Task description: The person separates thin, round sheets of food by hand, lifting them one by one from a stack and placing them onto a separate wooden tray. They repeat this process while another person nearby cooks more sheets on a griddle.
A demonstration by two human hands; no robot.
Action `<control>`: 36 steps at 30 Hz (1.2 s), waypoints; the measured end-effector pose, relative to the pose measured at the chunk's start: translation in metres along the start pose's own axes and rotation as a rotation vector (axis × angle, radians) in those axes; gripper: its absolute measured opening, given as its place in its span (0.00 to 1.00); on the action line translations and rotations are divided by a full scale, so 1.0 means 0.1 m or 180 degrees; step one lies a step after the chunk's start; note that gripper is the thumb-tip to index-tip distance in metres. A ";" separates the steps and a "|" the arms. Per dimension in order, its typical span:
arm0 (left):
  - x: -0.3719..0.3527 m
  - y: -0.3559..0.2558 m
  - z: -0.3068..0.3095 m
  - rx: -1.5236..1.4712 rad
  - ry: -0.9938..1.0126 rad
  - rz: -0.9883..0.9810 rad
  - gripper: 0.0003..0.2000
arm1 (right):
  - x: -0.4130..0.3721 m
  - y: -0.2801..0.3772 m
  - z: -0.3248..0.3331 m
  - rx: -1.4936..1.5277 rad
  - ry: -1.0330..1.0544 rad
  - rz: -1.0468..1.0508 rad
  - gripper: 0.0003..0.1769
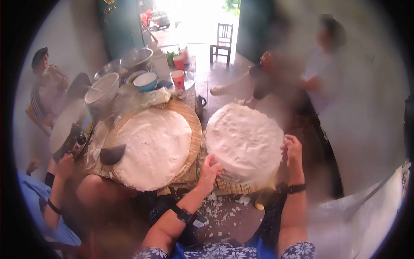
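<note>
- A seated person (43, 82) is at the far left by the wall, blurred.
- A co-worker's hand (65, 166), on a blue-sleeved arm, rests beside a dark appliance (74, 142) at the table's left edge.
- A white bowl (102, 90) stands further back. Behind it are metal basins (136, 58), and a blue-rimmed bowl (145, 81) is to their right. I cannot tell what any of them holds.
- Two red cups (178, 79) stand just right of the bowls.
- A woven tray (192, 118) holds a wide white sheet (153, 144) that covers most of it. A dark half-round piece (113, 154) lies at the sheet's left edge.
- The left hand (210, 170) has its fingers curled onto the near-left rim of the white round stack (243, 140).
- The stack sits in the middle right, just beside the woven tray, on a woven mat (233, 186) that shows under its near edge.
- White scraps (224, 211) are scattered on the floor below, between the forearms.
- The right hand (292, 149) grips the stack's right rim, fingers bent over the edge.
- A blurred person (321, 64) sits at the right, and a wooden chair (224, 39) stands by the open doorway.
</note>
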State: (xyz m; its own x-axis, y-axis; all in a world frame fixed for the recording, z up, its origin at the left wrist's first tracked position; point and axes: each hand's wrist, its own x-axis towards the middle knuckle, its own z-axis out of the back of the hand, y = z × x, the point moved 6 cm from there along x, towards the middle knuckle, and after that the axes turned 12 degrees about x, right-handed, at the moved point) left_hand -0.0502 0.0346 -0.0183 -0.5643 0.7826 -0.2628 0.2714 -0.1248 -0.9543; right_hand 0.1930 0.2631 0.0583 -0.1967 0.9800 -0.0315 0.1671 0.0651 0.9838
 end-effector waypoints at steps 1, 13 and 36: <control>0.01 0.04 0.02 0.0005 -0.0088 0.0042 0.26 | 0.00 0.01 0.04 -0.0346 -0.0085 0.0070 0.10; 0.09 0.05 0.15 0.0078 -0.0477 0.0346 0.24 | 0.28 -0.59 0.50 -0.0955 0.0053 -0.0194 0.12; 0.08 0.10 0.18 0.0019 -0.0614 0.0512 0.20 | 0.18 -0.47 0.51 -0.0903 -0.0269 -0.0254 0.09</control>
State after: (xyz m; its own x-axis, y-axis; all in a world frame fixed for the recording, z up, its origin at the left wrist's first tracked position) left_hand -0.0659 0.0287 -0.0328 -0.6527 0.6216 -0.4331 0.3654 -0.2424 -0.8987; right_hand 0.2313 0.2872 0.0019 -0.1151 0.9868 -0.1136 -0.1245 0.0991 0.9873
